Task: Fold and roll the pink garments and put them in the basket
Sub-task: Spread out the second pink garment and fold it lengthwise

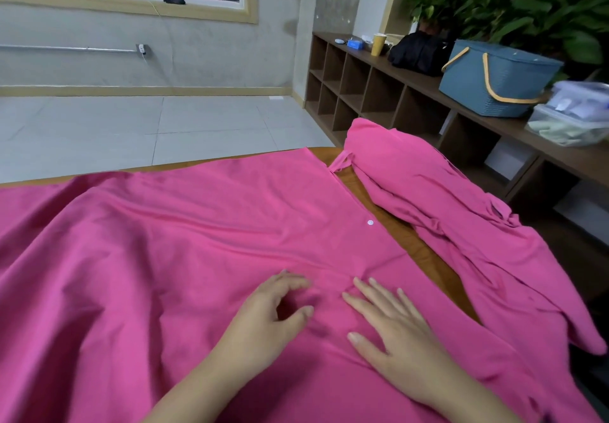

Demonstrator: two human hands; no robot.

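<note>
A large pink garment (171, 241) lies spread over most of the wooden table (395, 224), with a white button near its right edge. My left hand (270, 310) rests on it near the front, fingers loosely curled and holding nothing. My right hand (392, 327) lies flat on the cloth just to the right, fingers straight and spread. A second pink garment (461, 218) is bunched along the table's right side. The blue basket (494, 76) with yellow handles stands on the shelf unit at the far right.
A dark wooden shelf unit (379, 93) runs along the right wall, carrying a black bag (418, 51), a yellow cup (378, 44) and clear plastic boxes (573, 116). Green plants stand behind it. Tiled floor lies beyond the table's far edge.
</note>
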